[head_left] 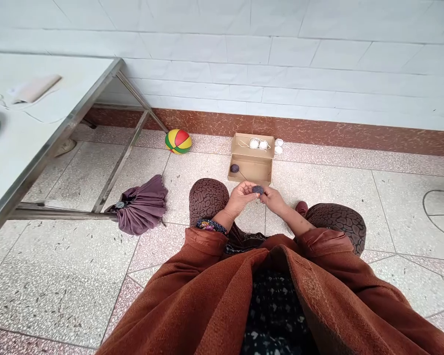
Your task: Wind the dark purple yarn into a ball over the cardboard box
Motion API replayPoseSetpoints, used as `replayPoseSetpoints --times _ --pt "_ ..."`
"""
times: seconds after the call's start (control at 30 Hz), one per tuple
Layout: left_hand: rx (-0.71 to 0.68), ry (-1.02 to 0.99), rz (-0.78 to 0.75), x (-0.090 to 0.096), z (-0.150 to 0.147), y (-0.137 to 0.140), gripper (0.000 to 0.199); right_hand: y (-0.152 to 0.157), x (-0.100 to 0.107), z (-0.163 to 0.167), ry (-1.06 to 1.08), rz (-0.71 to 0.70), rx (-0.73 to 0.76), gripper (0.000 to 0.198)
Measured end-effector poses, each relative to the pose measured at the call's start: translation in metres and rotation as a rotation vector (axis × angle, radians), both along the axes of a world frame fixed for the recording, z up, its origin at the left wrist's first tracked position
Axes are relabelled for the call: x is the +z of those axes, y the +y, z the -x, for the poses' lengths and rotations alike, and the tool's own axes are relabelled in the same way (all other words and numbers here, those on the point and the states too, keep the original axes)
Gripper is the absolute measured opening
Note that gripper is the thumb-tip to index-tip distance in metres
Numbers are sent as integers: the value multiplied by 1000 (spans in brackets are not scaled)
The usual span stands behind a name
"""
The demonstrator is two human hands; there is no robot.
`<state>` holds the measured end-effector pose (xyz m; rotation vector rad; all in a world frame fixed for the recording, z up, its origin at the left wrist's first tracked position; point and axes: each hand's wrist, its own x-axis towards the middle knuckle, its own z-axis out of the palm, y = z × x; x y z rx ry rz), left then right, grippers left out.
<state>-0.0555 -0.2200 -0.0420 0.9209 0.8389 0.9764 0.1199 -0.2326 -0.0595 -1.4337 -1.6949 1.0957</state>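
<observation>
Between my hands, just above the near edge of an open cardboard box [254, 171], is a small, round, dark grey yarn piece [258, 189]. My left hand [240, 198] pinches it from the left between thumb and fingers. From the right, my right hand [276, 201] has its fingers closed at the piece's edge; whether a thin tool sits in them, I cannot tell. A dark ball of yarn [235, 168] lies in the box's left corner, and a dark strand runs from it toward my left hand.
White yarn balls [254, 143] rest in the box lid, with more white balls [278, 146] beside it. A coloured ball [178, 141] sits by the wall. At left, a folded purple umbrella [142, 204] lies against the metal-framed table [77, 118]. A wire ring [440, 214] is at right.
</observation>
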Motion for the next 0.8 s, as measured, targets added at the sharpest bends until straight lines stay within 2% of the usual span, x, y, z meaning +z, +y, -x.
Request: replayPoseSetpoints --times 0.13,0.23,0.37,0.47,0.53,0.63,0.7,0.8 --pt "125 38 -15 -2 1 1 47 -13 5 1 -114 -151 136 24" --pt "191 102 -21 -2 3 2 43 -21 25 -5 -149 -249 276 27" --pt "97 151 -34 -1 4 1 39 -11 58 -19 -112 -330 268 28" --pt "-30 125 -58 2 3 -1 41 8 69 -28 -106 -356 182 27" --pt "-114 72 -65 4 2 -2 49 18 63 -28 -81 -341 77 26" --pt "-196 -35 -58 6 1 -2 61 21 41 -20 -52 -240 -42 26" --pt "-160 -80 -58 6 2 -1 64 15 24 -12 -61 -163 -41 25" --pt "-12 -75 -61 5 3 2 60 3 8 -1 -73 -123 23 22"
